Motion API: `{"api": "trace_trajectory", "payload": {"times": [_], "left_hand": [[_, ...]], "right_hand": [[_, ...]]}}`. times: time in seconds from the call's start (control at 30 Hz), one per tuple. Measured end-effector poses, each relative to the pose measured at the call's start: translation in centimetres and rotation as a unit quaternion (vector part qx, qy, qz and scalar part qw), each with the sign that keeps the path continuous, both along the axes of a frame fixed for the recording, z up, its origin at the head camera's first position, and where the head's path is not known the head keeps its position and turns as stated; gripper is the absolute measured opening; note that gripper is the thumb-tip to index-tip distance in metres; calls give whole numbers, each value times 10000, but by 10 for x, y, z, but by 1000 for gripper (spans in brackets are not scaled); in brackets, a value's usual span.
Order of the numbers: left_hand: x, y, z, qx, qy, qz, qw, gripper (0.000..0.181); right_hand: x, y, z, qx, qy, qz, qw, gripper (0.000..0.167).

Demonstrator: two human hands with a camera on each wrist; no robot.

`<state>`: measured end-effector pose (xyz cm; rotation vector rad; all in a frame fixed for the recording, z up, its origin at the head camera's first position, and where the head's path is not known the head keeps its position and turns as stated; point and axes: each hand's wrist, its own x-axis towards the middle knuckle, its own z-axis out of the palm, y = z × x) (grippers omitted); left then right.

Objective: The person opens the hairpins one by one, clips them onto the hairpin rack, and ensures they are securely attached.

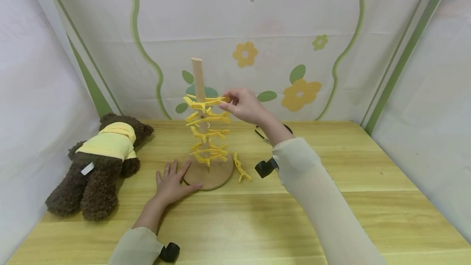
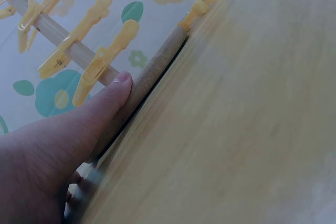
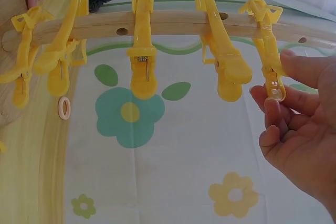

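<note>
A wooden post (image 1: 198, 79) stands upright on a round wooden base (image 1: 209, 177), with several yellow plastic spring clips clamped across it at different heights. At the topmost clip (image 1: 206, 102), my right hand (image 1: 245, 104) pinches one end between thumb and fingers; the right wrist view shows this clip (image 3: 269, 51) around the post. Fingers spread, my left hand (image 1: 173, 187) rests at the left edge of the base, its thumb lying on the rim in the left wrist view. One loose yellow clip (image 1: 241, 167) lies on the table just right of the base.
A brown teddy bear (image 1: 99, 167) in a yellow top lies at the table's left. Behind my right forearm, a thin dark object (image 1: 262, 135) is partly hidden. A small pale ring (image 3: 64, 108) appears near the post. Printed cloth (image 1: 276, 19) encloses the table (image 1: 235, 224).
</note>
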<state>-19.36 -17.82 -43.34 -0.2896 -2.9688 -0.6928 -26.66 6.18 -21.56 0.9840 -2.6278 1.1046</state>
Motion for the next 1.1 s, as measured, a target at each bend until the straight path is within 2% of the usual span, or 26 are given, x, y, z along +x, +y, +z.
{"api": "trace_trajectory", "payload": {"times": [0.23,0.37,0.53,0.67,0.77,0.87,1.0,1.1], "left_hand": [[0,-1,-1,-51,24,30,10000,92],[0,-1,-1,-44,79,60,9999,91],[1,-1,0,-48,72,52,9999,91],[0,-2,0,-39,56,44,10000,91],[0,-1,1,-11,30,35,10000,91],[0,-1,1,19,1,20,10000,91],[1,0,1,23,-20,18,10000,91],[1,0,1,25,-23,6,10000,91]], "right_hand": [[-1,0,1,11,-191,-86,9998,31],[0,4,2,-158,-273,-44,9995,38],[5,19,3,-547,5,-40,9985,42],[12,34,-3,-701,202,-179,9972,41],[17,45,-14,-739,279,-219,9966,39],[22,55,-34,-776,211,-217,9965,38],[27,66,-66,-893,-161,-293,9954,38],[37,70,-82,-933,-535,-423,9933,38]]}}
